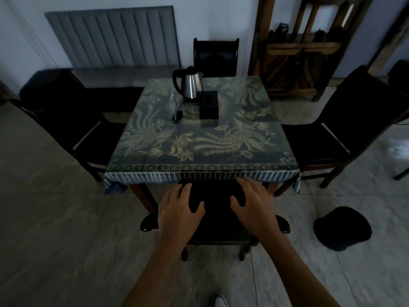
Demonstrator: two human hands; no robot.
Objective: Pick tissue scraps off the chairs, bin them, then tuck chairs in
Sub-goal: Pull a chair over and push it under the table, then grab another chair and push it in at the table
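The near dark chair (215,214) stands right below me with its backrest almost under the table's fringed front edge. My left hand (180,212) and my right hand (254,207) both rest on top of that backrest, fingers spread and curled over it. Three more dark chairs stand around the table: a left chair (73,120), a right chair (345,127) and a far chair (215,56). No tissue scrap shows on any seat. A round black bin (342,229) sits on the floor at my right.
The table (155,160) wears a blue patterned cloth and carries a steel kettle (190,85), a black box (209,104) and a small card stand (176,109). A wooden shelf (305,47) fills the back right. Something white (398,147) lies on the floor far right.
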